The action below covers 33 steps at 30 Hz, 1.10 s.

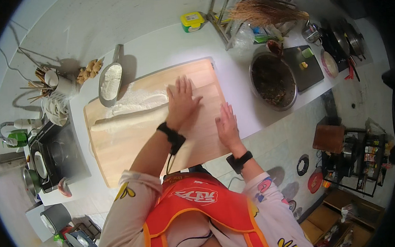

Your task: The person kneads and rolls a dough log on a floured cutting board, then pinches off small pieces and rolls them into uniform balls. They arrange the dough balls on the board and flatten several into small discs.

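Note:
A long rope of pale dough [133, 120] lies across a wooden board [138, 151], beside a streak of loose flour [138, 101]. My left hand [183, 102] is spread palm down at the dough's right end and covers it; whether the palm presses on it I cannot tell. My right hand [228, 126] is held flat at the board's right edge, thumb apart from the fingers, with nothing in it. A metal scoop [111, 79] full of flour rests at the board's far left corner.
On the right stands a metal bowl [273, 81] of dark chopped filling, next to a black cutting board [302, 69]. Ginger [90, 71] and a chopstick holder [58, 86] sit far left, near a sink [62, 155]. A yellow-lidded tub [192, 21] stands by the wall.

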{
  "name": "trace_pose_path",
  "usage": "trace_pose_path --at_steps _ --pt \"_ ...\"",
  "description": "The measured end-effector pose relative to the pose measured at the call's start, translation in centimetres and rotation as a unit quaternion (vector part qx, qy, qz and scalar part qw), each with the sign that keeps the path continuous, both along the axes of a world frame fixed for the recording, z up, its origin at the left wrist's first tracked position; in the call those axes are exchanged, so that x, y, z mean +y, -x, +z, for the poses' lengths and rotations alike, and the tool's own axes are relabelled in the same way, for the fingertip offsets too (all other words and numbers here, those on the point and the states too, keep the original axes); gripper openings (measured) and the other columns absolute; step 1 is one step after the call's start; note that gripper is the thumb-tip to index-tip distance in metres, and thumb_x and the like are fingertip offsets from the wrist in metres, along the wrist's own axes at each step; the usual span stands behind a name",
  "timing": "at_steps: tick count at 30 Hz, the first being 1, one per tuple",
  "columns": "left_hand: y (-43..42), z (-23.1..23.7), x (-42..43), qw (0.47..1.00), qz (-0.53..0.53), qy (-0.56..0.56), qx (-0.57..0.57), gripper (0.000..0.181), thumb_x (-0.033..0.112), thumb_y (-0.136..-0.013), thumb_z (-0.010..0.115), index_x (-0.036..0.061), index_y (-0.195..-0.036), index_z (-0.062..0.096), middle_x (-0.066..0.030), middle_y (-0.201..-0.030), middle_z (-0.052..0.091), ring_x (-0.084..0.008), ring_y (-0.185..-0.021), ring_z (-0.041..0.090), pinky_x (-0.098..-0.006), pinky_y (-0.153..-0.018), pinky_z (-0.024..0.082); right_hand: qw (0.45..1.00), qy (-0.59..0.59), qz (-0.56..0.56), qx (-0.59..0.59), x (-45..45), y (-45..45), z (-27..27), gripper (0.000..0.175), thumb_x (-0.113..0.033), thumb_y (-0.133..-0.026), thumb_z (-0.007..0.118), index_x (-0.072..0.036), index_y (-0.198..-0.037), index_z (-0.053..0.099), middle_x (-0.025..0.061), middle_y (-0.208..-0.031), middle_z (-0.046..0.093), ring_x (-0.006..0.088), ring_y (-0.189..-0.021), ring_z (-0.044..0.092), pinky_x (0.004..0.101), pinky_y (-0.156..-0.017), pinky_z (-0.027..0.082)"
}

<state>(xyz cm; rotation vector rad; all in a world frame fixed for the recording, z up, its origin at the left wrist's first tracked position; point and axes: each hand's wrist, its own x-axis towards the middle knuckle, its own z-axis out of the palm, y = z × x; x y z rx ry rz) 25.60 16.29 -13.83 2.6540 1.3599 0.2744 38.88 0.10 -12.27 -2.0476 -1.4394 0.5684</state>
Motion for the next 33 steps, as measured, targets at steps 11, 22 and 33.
trace_pose_path --at_steps 11,22,33 --pt "3.2 2.2 -12.2 0.996 -0.075 0.021 0.052 0.080 0.047 -0.085 0.058 0.0010 -0.144 0.031 -0.0190 -0.153 0.026 -0.0415 -0.141 0.021 -0.0643 -0.108 0.021 0.992 -0.001 0.050 -0.112 -2.6 0.7 -1.8 0.067 -0.036 -0.093 0.052 -0.003 -0.147 0.029 0.0208 -0.156 0.018 0.0359 -0.145 0.013 0.0554 -0.115 0.014" --pt "-1.6 -0.6 -5.5 0.999 -0.003 -0.030 -0.012 0.077 0.051 -0.086 0.054 0.0036 -0.143 0.034 -0.0230 -0.153 0.025 -0.0410 -0.141 0.023 -0.0640 -0.107 0.023 0.991 0.003 0.057 -0.122 -3.0 0.4 -2.9 0.061 -0.027 -0.093 0.051 -0.006 -0.147 0.032 0.0166 -0.156 0.020 0.0332 -0.146 0.014 0.0565 -0.115 0.011" --pt "3.1 2.4 0.3 1.000 0.001 0.022 0.020 0.077 0.045 -0.088 0.057 0.0063 -0.148 0.027 -0.0189 -0.156 0.018 -0.0377 -0.142 0.021 -0.0589 -0.109 0.025 0.996 0.010 0.067 -0.061 1.9 1.4 0.2 0.058 -0.036 -0.098 0.044 -0.008 -0.148 0.031 0.0208 -0.156 0.017 0.0371 -0.146 0.010 0.0604 -0.112 0.009"
